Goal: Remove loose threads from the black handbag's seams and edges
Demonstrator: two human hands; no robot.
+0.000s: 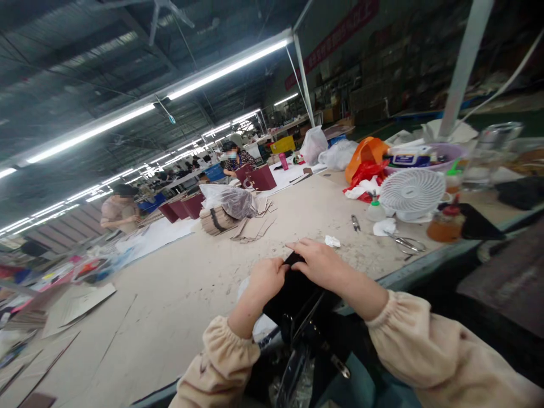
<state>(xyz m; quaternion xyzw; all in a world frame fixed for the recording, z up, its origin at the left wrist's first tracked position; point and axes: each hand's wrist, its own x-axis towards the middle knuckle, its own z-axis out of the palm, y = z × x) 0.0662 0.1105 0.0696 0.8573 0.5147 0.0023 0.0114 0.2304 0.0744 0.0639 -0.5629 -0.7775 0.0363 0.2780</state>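
The left hand [267, 280] and right hand [321, 263] grip the far end of a black bag [289, 294] at the table's [170, 306] near edge, seemingly mid-work, though what remains cannot be told.

The black piece [291, 294] looks matt, its clip [341, 367] shiny metal. Soft, matt cloth makes the sleeves [425, 340]. The table [170, 323] has a dull top (scuffed and specked in places). The fan [412, 192] is smooth plastic, the scissors [408, 244] glossy metal, the clear bag [232, 198] thin, crinkled plastic.
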